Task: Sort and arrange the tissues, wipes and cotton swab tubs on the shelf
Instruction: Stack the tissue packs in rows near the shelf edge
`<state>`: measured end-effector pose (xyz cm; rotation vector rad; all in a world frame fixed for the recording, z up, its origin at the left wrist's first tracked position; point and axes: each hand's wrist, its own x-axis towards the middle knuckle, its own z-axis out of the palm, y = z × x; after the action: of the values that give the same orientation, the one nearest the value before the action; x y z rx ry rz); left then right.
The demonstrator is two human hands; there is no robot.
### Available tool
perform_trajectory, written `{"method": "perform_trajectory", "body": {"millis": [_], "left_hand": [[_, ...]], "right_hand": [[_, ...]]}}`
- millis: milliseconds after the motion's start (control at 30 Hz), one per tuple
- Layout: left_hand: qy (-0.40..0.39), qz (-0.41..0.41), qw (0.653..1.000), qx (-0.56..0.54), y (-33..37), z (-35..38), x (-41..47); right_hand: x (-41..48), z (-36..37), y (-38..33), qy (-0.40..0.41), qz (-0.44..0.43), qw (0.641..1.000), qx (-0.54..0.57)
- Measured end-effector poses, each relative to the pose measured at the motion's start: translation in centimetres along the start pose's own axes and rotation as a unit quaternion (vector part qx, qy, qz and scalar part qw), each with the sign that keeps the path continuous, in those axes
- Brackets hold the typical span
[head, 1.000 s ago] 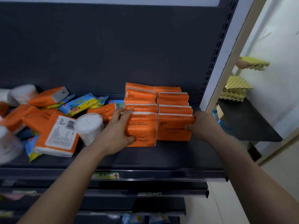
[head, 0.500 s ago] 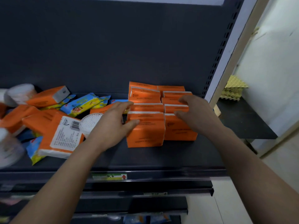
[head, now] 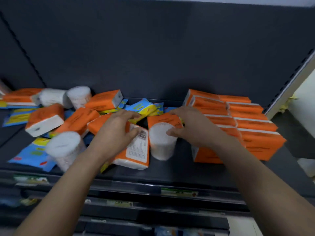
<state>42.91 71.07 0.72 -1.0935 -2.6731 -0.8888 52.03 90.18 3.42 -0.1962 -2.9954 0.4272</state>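
L hand (head: 115, 133) is sitting on the labelled tissue pack (head: 138, 148) mid-shelf. Thumb's pressing the barcode face and fingers are curling over the top edge, so it's gripping it, w/ the pack leaning tilted on the pile. R hand (head: 192, 126) is hovering just right of it. Its thumb is touching the top rim of an upright swab tub (head: 162, 142), fingers arching over an orange pack (head: 162, 119) behind. Too blurry, can't tell if it's got hold of either. That tub is standing on the shelf (head: 170, 172) betw. the labelled pack and the neat rows of tissue packs (head: 255, 126) running front to back at the right end. Left side is lying in a jumble: loose orange pks, blue wipes packs (head: 29, 155), a second tub (head: 64, 149) near the front edge, a third tub (head: 79, 96) at the back.
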Motion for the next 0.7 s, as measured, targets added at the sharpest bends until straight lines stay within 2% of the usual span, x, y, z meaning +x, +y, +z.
{"method": "perform_trajectory", "body": {"millis": [100,333,467,700], "left_hand": [[-0.006,-0.007,1.000,0.004,-1.8,-0.7,-0.2],[-0.022,-0.010,0.999,0.022,-2.8,-0.7,1.1],[-0.016,-0.052,0.998,0.024,-2.9,-0.5,2.1],[-0.133,-0.130,0.981,0.053,-2.9,-0.7,2.3]], "right_hand": [[1.2,1.0,-1.3,-0.020,-0.008,1.000,0.000],[2.7,1.1,-0.8,0.009,0.034,0.999,-0.017],[3.8,1.1,0.8,-0.006,0.038,0.998,-0.042],[8.7,1.6,2.4,-0.135,0.003,0.987,-0.083]]}}
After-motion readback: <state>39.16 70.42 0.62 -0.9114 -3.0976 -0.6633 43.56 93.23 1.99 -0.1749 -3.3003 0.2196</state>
